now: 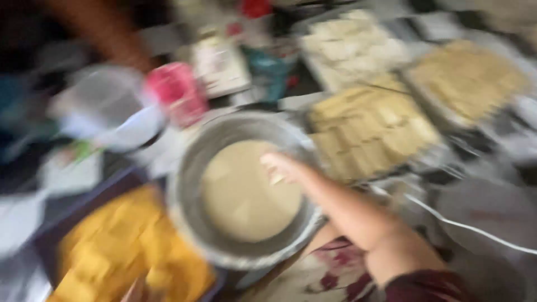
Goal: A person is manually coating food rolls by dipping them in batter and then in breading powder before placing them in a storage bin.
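Far left: a dark tray (47, 237) of yellow crumb-coated pieces (126, 246), dry and crumbly by the look. A sliver of another hand (137, 291) at the bottom edge, cut off; grip cannot be told. Centre: metal bowl (187, 168) of pale batter (246, 190), likely heavy and sloshy, best taken by the rim. Right hand (282, 166) hangs over the batter, fingers curled round a small pale piece (276, 179), probably soft and slick. Right: trays of pale squares (369, 131). Motion blur hides fine detail.
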